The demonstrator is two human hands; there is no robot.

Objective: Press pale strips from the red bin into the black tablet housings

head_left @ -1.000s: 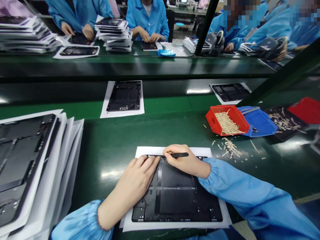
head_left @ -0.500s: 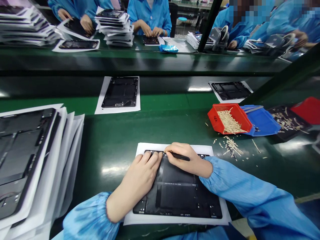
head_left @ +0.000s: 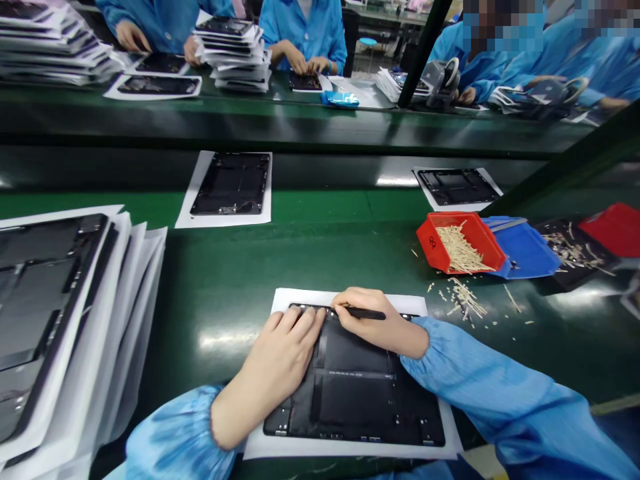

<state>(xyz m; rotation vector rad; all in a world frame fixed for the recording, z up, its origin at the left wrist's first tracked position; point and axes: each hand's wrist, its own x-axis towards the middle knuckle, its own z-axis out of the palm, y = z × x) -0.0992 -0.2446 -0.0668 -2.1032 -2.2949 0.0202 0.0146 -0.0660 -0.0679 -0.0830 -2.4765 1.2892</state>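
A black tablet-like housing (head_left: pixel 355 403) lies flat on a white sheet (head_left: pixel 253 445) in front of me. My left hand (head_left: pixel 287 343) rests on its upper left part, fingers stretched out and fingertips along the far edge. In my right hand (head_left: pixel 373 320) is a pair of black tweezers (head_left: pixel 367 313), gripped like a pen. Their tip points left at the far edge, close to my left fingertips. What lies under the tip is too small to make out.
At left stands a stack of housings (head_left: pixel 35 320) between white sheets. A red bin (head_left: pixel 427 243) of small pale strips, a blue tray (head_left: pixel 537 257) and scattered strips (head_left: pixel 467 299) are at right. Two housings (head_left: pixel 233 183) (head_left: pixel 457 187) lie farther back. Co-workers (head_left: pixel 303 33) sit opposite.
The two housings farther back have shifted left. My hands stay at the far edge, the tweezers tilted slightly flatter. Opposite at left, a co-worker's hands have moved apart from a housing.
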